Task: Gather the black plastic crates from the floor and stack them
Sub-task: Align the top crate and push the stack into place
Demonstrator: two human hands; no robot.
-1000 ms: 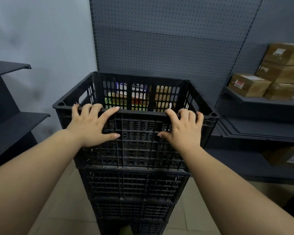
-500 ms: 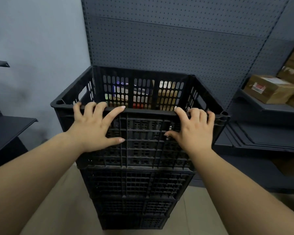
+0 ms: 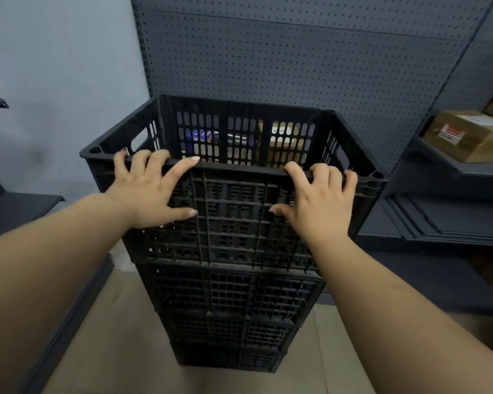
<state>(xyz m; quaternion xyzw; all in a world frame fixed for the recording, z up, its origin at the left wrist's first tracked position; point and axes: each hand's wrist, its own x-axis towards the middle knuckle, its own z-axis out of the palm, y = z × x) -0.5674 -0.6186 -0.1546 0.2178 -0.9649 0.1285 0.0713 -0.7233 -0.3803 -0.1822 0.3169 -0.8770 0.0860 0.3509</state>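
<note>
A stack of black slatted plastic crates (image 3: 234, 308) stands on the floor in front of me. The top crate (image 3: 234, 217) is open at the top and sits squarely on the ones below. My left hand (image 3: 151, 191) grips the left part of its near rim, fingers hooked over the edge and thumb pressed on the outer wall. My right hand (image 3: 316, 200) holds the right part of the same rim in the same way. Coloured packages show through the slots of the crate's far wall.
A dark pegboard panel (image 3: 296, 58) rises right behind the stack. Dark metal shelves (image 3: 444, 220) stand to the right with a cardboard box (image 3: 467, 135) on an upper level. More dark shelves (image 3: 17, 206) are on the left. The floor (image 3: 120, 351) is beige tile.
The stack and my hands have shifted a little forward and to the left relative to the shelves. Both hands keep their hold on the rim of the top crate.
</note>
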